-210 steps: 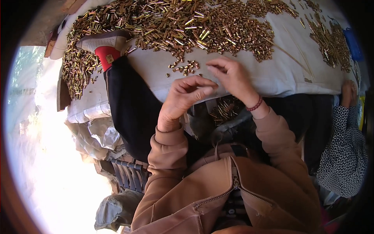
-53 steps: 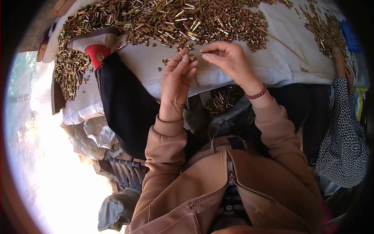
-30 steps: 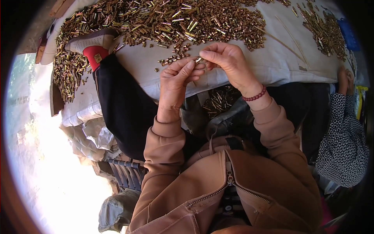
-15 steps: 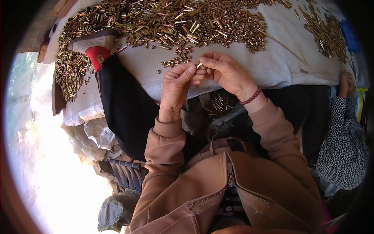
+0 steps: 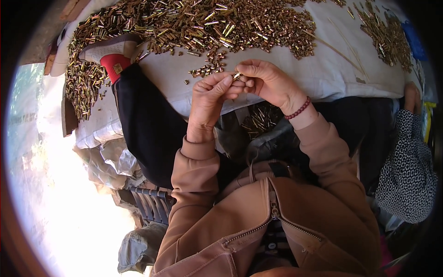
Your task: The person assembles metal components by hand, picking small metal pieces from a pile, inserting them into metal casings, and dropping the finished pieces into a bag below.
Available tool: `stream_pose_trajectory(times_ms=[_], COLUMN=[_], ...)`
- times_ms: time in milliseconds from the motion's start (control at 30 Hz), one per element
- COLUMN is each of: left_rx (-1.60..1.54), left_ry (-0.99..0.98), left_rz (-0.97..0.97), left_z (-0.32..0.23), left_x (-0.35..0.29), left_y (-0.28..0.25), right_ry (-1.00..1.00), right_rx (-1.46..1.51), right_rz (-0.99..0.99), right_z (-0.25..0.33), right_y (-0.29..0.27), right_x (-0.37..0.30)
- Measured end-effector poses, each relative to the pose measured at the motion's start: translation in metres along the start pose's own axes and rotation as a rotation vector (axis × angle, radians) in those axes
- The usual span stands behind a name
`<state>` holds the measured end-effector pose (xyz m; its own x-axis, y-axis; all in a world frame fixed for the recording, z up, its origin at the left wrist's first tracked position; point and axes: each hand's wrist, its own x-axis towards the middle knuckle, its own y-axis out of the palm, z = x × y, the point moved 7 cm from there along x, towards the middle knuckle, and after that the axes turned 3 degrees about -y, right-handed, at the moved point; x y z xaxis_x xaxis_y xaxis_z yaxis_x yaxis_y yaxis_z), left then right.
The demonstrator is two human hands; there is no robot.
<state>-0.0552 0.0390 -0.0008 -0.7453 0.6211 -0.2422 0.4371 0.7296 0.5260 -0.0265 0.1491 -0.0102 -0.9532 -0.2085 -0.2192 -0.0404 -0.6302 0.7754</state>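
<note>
A small shiny brass-coloured metal piece [image 5: 236,76] is pinched between my two hands, in front of the near edge of the cloth-covered surface. My left hand [image 5: 208,98] is closed, its thumb and fingers gripping the piece from the left. From the right, my right hand [image 5: 269,82] holds the same piece between thumb and forefinger, the other fingers curled. The fingertips cover much of it, so its exact kind cannot be told. Just beyond lies a small cluster of short metal sleeves [image 5: 213,63]. Below my hands, a dark container holds longer thin metal pieces [image 5: 261,122].
A large heap of brass-coloured metal pieces [image 5: 184,27] spreads across the white cloth [image 5: 295,76]. Another pile [image 5: 385,39] and a thin stick [image 5: 334,51] lie to the right. A black-trousered leg [image 5: 145,111] crosses at left. A co-worker's patterned sleeve [image 5: 406,171] shows at right.
Both hands stay almost in place, still pinching the metal piece, which sits at a slightly different angle. My right wrist has shifted a little.
</note>
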Motion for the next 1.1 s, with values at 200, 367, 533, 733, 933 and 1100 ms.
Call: stream_pose_trajectory(times_ms=[200,367,533,733,933,1100], left_rx=[-0.019,-0.014,0.031,0.110,0.286,0.251], left_ry=[-0.004,0.012,0.013,0.054,0.100,0.087], left_rz=[0.018,-0.003,-0.014,-0.088,-0.191,-0.171], left_z=[0.000,-0.001,-0.002,-0.007,-0.012,-0.012], left_x=[0.001,0.000,0.000,0.000,-0.001,-0.002], left_y=[0.000,-0.001,-0.001,-0.003,0.001,-0.001], right_ry=[0.028,0.010,0.000,-0.114,-0.277,-0.356], right_rx=[0.100,0.029,0.008,-0.192,-0.371,-0.482], right_rz=[0.063,0.023,0.001,-0.069,-0.172,-0.186], right_z=[-0.003,-0.002,0.000,0.011,0.019,0.023], right_y=[0.003,0.003,0.001,0.002,0.002,0.008], right_x=[0.002,0.002,0.001,-0.001,-0.003,-0.004])
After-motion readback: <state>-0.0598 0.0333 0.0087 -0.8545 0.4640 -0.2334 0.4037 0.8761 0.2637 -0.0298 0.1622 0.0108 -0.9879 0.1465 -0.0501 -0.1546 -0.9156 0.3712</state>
